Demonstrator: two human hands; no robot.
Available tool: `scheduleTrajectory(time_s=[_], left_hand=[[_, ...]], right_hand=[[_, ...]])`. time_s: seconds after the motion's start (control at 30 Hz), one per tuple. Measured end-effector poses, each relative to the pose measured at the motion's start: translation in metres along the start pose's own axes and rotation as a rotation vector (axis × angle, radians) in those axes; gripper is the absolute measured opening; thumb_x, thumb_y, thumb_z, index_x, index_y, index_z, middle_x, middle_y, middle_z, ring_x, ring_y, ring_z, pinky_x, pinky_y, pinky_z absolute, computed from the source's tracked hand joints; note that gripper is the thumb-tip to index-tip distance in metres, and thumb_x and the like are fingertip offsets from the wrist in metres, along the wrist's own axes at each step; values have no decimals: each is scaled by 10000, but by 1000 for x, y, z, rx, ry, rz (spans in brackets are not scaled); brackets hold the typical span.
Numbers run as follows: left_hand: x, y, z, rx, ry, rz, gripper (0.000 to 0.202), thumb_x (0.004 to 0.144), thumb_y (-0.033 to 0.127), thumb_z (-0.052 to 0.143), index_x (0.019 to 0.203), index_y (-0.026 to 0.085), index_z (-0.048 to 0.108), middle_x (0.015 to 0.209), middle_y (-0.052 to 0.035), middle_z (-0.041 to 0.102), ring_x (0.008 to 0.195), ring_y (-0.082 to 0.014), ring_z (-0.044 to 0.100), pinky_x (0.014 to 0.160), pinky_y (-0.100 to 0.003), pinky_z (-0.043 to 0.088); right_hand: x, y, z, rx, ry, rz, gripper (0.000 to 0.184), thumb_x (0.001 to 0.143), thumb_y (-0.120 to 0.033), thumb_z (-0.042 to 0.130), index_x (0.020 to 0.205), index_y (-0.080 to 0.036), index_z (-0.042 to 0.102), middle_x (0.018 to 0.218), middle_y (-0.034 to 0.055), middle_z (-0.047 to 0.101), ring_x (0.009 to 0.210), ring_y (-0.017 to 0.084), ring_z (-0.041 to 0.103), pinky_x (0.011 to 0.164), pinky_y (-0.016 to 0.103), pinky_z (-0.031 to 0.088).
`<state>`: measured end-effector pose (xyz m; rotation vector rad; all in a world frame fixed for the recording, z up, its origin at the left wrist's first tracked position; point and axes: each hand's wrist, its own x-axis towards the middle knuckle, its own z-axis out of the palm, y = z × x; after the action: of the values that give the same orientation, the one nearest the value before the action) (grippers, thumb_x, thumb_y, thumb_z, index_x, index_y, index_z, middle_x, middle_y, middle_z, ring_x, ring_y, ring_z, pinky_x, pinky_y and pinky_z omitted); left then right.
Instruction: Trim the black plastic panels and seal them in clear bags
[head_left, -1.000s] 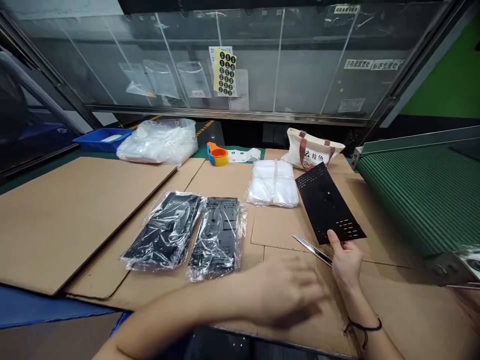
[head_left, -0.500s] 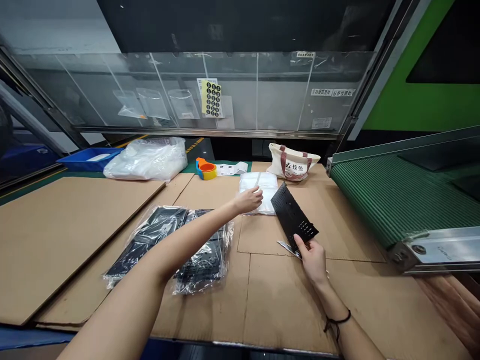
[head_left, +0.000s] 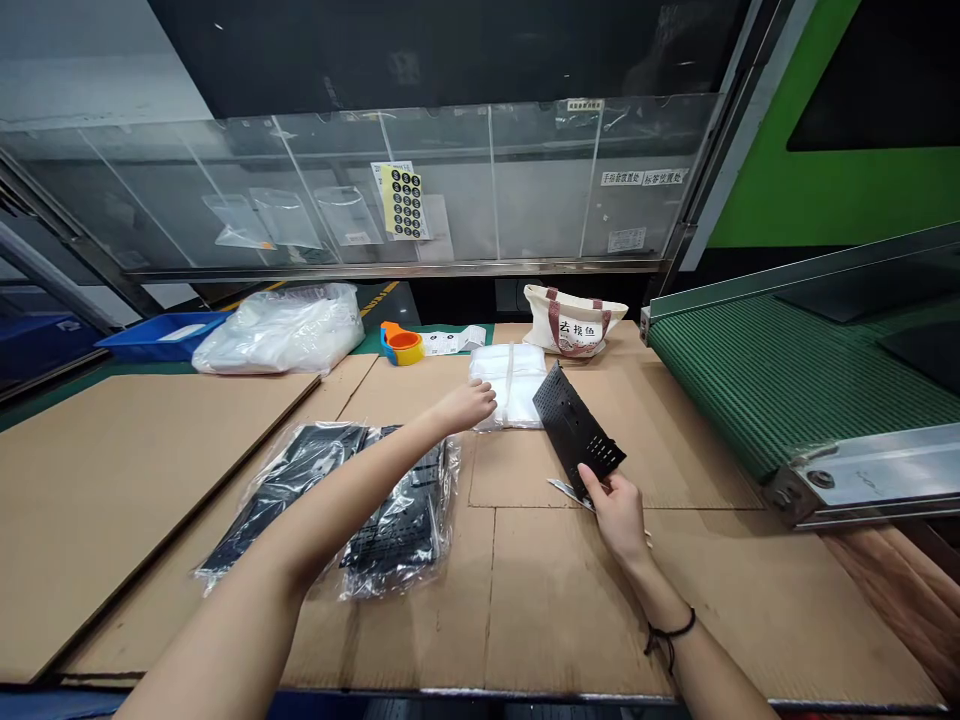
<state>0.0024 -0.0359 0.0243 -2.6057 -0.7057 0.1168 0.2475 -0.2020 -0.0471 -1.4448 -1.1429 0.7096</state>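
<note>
1. Head view, centre right: your right hand (head_left: 619, 515) pinches the black panel (head_left: 576, 428) by its near end, thumb on top; the panel tilts above the cardboard (head_left: 555, 610). An end grip probably leaves most of its face untouched.
2. Centre: your left hand (head_left: 469, 405) is at the left edge of the strapped stack of clear bags (head_left: 529, 385), fingers curled; cannot tell whether they pinch anything. The strap likely keeps the stack square.
3. Lower left: two bagged panels (head_left: 397, 520) lie side by side, perhaps for separation.
4. Upper right: rack labels (head_left: 622, 179) read "手指套放置处" and "标签…置处", one character unclear.
5. Right of centre: tote (head_left: 577, 345) reads "去摸鱼".
6. Upper centre: yellow sticker sheet (head_left: 394, 215), print too small.
</note>
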Motion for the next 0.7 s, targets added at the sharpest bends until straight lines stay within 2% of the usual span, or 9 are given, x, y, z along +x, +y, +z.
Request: scheduleTrajectory(time_s=[0.13,0.3,0.47,0.57,0.7], left_hand=[[-2,1,-1,-17,12,-2,113,877,169,579,810,140,666,827,-105,675,841,-232,582,761,-345,377],[-2,-1,-3,-33,17,-45,195,827,5,537,740,141,647,793,-108,671,815,-225,581,761,-335,374],[1,-4,-3,-88,20,-151,154,834,16,554,787,131,645,815,-113,665,812,-222,590,748,-333,405],[5,-7,0,-148,22,-230,78,873,134,596,805,133,635,839,-92,655,843,-215,595,751,-338,442],[11,-9,3,-262,8,-312,209,925,316,578,828,136,621,845,-26,636,816,-164,610,761,-345,506]], right_hand=[[-1,1,0,-21,6,2,595,732,-683,577,783,-105,707,747,134,732,708,264,668,652,330,503],[0,1,0,-37,9,-3,559,751,-651,572,749,-107,698,672,105,698,687,247,646,643,318,494],[-1,0,1,-44,8,-22,550,761,-647,563,737,-114,695,590,74,657,636,223,612,601,298,479],[-2,-1,1,-52,11,-34,555,766,-649,560,734,-111,696,577,64,644,609,204,591,583,283,464],[-2,-1,2,-68,17,-56,568,762,-658,565,719,-107,694,573,52,628,569,176,553,559,267,441]])
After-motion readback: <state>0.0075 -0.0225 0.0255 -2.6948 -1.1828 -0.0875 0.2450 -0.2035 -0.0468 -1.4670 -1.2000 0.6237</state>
